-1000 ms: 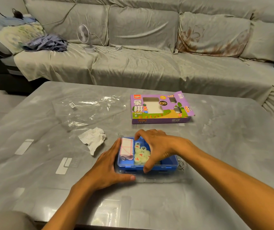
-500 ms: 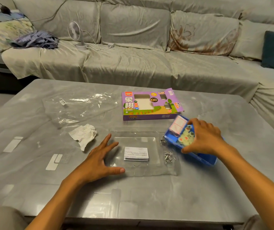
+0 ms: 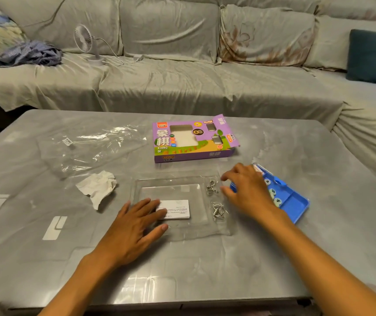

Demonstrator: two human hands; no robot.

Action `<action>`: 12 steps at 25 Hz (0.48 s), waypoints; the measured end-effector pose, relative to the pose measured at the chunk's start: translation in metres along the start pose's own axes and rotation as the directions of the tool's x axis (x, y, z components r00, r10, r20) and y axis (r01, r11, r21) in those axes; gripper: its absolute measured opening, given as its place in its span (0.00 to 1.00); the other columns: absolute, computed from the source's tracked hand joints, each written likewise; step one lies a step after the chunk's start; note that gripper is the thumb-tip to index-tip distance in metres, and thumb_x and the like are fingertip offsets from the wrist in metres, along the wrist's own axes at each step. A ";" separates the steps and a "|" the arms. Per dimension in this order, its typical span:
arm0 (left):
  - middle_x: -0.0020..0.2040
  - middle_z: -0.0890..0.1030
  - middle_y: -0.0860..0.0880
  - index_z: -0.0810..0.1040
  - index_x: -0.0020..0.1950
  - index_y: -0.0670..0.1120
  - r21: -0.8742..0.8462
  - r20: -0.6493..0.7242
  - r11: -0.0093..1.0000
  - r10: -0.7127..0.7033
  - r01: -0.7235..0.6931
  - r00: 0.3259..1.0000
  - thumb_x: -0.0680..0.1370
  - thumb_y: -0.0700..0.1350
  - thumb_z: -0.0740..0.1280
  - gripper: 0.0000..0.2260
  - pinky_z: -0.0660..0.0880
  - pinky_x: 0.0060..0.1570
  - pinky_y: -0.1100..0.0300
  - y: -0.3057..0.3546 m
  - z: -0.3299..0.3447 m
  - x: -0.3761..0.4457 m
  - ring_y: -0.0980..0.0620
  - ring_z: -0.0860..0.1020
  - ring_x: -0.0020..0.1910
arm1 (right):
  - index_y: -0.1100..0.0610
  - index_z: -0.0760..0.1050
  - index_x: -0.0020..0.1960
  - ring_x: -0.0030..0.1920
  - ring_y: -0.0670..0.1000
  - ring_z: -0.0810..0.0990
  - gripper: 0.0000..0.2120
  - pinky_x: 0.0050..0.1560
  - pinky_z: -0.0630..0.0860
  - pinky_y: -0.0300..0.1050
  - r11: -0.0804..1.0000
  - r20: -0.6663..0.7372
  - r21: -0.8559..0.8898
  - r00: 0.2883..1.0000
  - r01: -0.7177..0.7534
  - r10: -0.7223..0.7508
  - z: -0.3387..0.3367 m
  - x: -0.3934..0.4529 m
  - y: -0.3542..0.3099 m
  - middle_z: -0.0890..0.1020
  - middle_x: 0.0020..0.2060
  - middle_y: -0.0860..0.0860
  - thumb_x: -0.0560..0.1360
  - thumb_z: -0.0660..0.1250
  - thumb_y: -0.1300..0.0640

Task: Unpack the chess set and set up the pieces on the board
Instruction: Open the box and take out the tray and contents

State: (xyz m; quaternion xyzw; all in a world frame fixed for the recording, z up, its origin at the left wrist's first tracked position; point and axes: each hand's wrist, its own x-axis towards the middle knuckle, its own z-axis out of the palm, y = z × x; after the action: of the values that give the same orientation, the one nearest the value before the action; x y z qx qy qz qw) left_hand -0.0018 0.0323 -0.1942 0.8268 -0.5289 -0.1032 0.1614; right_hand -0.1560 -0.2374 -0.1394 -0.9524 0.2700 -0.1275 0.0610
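One clear tray (image 3: 178, 229) holds one card (image 3: 178, 209) and two metal puzzles (image 3: 218, 211). Left hand (image 3: 137, 226) lies flat, touching the card; right hand (image 3: 248, 190), relaxed and empty, hovers by one blue box (image 3: 296, 205).

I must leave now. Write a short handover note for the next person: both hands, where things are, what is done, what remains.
Left hand: open, fingers resting on the white card in the clear plastic tray.
Right hand: open, above the tray's right edge beside the blue case.
Done: case out of the purple box; it lies open at right, pieces inside.
Left: find the board, place all pieces.
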 end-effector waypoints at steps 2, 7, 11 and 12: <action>0.76 0.55 0.62 0.63 0.73 0.62 0.009 0.000 1.000 -0.002 0.002 1.000 0.75 0.72 0.40 0.32 0.44 0.74 0.54 -0.003 -0.002 0.000 0.62 0.49 0.75 | 0.51 0.80 0.54 0.53 0.53 0.72 0.13 0.53 0.72 0.51 0.998 0.105 -0.063 0.994 -0.030 0.037 0.015 0.009 -0.023 0.77 0.52 0.51 0.77 0.61 0.47; 0.76 0.56 0.62 0.62 0.73 0.63 0.072 0.027 0.997 -0.009 0.007 1.000 0.73 0.73 0.39 0.33 0.49 0.73 0.58 -0.011 -0.005 0.001 0.61 0.53 0.75 | 0.55 0.78 0.47 0.44 0.55 0.78 0.11 0.45 0.74 0.47 0.967 0.372 -0.162 0.896 -0.195 0.243 0.012 0.046 -0.040 0.80 0.44 0.52 0.73 0.68 0.48; 0.76 0.57 0.61 0.63 0.73 0.62 0.047 0.014 0.999 -0.014 0.013 1.000 0.72 0.74 0.39 0.35 0.49 0.70 0.61 -0.009 -0.008 0.000 0.59 0.55 0.75 | 0.55 0.73 0.48 0.43 0.55 0.75 0.08 0.44 0.71 0.46 0.959 0.424 -0.254 0.876 -0.129 0.230 0.006 0.061 -0.058 0.78 0.46 0.53 0.72 0.70 0.54; 0.76 0.56 0.61 0.62 0.73 0.62 0.047 0.015 0.999 -0.015 0.014 1.000 0.72 0.73 0.39 0.35 0.49 0.70 0.61 -0.009 -0.008 0.000 0.59 0.55 0.75 | 0.56 0.73 0.48 0.43 0.54 0.75 0.08 0.43 0.72 0.46 0.962 0.435 -0.237 0.871 -0.134 0.229 0.005 0.062 -0.058 0.78 0.45 0.53 0.72 0.70 0.54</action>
State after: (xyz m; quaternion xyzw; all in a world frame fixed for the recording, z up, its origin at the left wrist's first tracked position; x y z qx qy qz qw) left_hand 0.0081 0.0373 -0.1902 0.8334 -0.5263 -0.0981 0.1373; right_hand -0.0752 -0.2210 -0.1207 -0.9270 0.3480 0.1346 0.0390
